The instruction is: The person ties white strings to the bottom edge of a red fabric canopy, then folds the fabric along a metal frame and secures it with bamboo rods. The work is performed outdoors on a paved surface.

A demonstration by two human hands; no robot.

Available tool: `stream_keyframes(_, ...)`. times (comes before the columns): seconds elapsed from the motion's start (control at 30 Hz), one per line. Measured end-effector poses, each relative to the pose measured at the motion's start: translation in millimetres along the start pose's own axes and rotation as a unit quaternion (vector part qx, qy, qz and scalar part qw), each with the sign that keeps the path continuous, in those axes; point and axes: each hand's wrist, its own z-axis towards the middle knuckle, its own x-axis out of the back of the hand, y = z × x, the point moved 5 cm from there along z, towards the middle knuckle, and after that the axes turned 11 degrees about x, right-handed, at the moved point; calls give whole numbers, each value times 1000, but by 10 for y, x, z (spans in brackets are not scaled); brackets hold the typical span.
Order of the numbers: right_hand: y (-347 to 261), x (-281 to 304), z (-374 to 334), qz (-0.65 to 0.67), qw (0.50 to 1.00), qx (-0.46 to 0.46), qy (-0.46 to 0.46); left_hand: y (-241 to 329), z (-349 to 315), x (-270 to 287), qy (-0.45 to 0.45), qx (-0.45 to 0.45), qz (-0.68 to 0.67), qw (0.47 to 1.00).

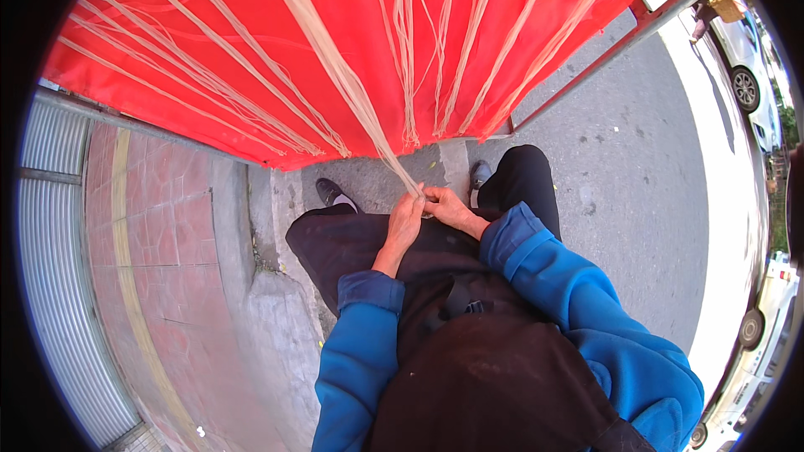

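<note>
A bundle of pale straw-coloured strands (pixel 335 67) runs down across a big red cloth (pixel 251 50) to my hands. My left hand (pixel 405 224) and my right hand (pixel 447 206) meet at the bundle's lower end, both pinching the strands just above my lap. More loose pale strands (pixel 408 42) lie over the red cloth in several lines. My sleeves are blue and a dark apron (pixel 469 368) covers my lap.
A grey metal bar (pixel 611 46) edges the red cloth on the right. Red paving tiles (pixel 159 234) and a grey kerb (pixel 276 318) lie at the left, a metal shutter (pixel 50 226) beyond. White cars (pixel 745 42) stand on the asphalt at the right.
</note>
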Motion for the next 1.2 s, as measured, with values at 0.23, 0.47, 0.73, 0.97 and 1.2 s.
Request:
stream_keyframes(0.23,-97,-56,-15,13,1000,-14,-4,-53,-23,125,98,60,-6,993)
stream_keyframes(0.47,-161,-67,-21,2,1000,-23,-11,-47,-32,200,106,71,-49,991)
stream_keyframes(0.73,-120,2,-2,-43,999,-7,-1,-68,-19,176,144,10,7,990)
stream_keyframes(0.97,-57,79,45,-40,998,16,37,-137,-1,240,157,59,29,985)
stream_keyframes(1.2,-78,504,100,-9,988,11,153,-303,65,524,212,112,-49,969)
